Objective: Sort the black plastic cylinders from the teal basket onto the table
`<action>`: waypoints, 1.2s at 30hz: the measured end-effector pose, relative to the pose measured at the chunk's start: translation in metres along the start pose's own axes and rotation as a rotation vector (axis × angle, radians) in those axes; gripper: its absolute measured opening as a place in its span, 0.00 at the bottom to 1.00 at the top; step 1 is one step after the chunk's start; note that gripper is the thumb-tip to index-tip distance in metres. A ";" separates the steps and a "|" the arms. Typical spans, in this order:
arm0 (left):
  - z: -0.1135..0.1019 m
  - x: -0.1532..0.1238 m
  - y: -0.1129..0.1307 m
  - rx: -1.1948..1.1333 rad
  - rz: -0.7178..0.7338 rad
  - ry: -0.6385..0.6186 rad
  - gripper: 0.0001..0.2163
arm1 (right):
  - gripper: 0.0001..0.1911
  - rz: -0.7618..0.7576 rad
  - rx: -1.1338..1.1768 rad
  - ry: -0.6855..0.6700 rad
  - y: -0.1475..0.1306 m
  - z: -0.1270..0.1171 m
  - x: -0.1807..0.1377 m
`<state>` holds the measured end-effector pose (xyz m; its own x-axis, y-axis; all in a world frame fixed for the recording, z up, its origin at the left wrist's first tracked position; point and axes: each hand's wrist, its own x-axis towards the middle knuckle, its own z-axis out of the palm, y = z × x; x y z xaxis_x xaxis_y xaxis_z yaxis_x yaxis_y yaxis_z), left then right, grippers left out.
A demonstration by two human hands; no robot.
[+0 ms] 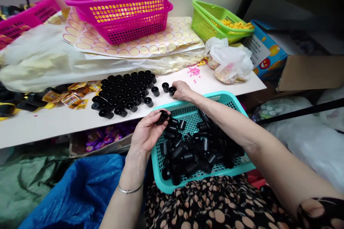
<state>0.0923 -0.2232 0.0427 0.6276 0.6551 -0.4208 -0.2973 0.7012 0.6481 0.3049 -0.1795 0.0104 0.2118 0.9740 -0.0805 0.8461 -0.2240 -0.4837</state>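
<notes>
My left hand [146, 132] is closed around a small black cap [162, 116], held over the left edge of a teal basket [228, 97] on my lap. Several loose black caps [197, 150] fill that basket. My right hand [182, 90] reaches onto the white table [53, 121], fingers pinched on a black cap [172, 90] beside another single cap [165, 86]. Left of it, several black caps [125, 91] stand in tidy rows.
Stacked pink baskets [120, 9] with yellow pieces sit on sticker sheets [172, 41] at the back. A green basket [215, 21], a white plastic bag [231, 61] and pink beads [194, 71] lie to the right. Yellow packets [72, 96] lie left. A blue bag [80, 189] sits below.
</notes>
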 end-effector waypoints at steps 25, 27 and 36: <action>-0.006 0.000 -0.026 0.162 -0.078 -0.096 0.07 | 0.11 -0.181 0.458 -0.536 0.012 -0.004 -0.148; -0.004 -0.001 -0.027 0.136 -0.091 -0.125 0.07 | 0.11 -0.102 0.731 -0.441 0.014 -0.011 -0.151; 0.004 -0.001 -0.031 0.086 -0.111 -0.137 0.14 | 0.16 -0.182 0.695 -0.158 0.004 -0.030 -0.161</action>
<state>0.1042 -0.2465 0.0254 0.7471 0.5267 -0.4056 -0.1625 0.7363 0.6569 0.2892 -0.3383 0.0478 -0.0196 0.9988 -0.0455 0.3449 -0.0360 -0.9380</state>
